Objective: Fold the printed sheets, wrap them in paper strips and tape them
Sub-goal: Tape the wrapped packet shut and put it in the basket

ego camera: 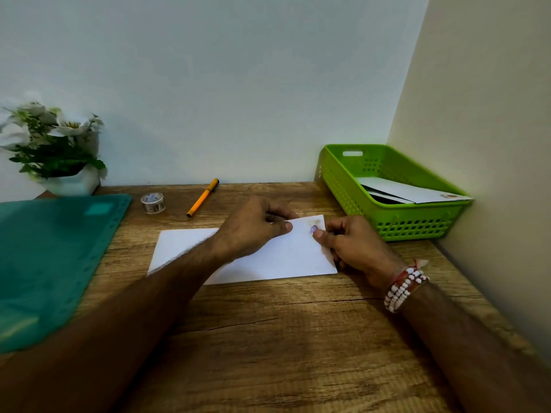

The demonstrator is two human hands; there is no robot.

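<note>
Left of the folded sheet (283,259) lies one teal folder (44,257); beyond its far edge are one tape roll (153,203) and one orange pen (202,197). The sheet lies flat on the worktop (268,338). The left hand (256,225) pinches its far edge and the right hand (351,242) pinches its right end. Folding seems in hand; next the crease likely needs pressing flat. Right of the sheet, one green basket (393,223) holds about two papers.

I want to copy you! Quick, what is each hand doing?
Left hand: pinches the white sheet at its far edge.
Right hand: pinches the same sheet's right end.
</note>
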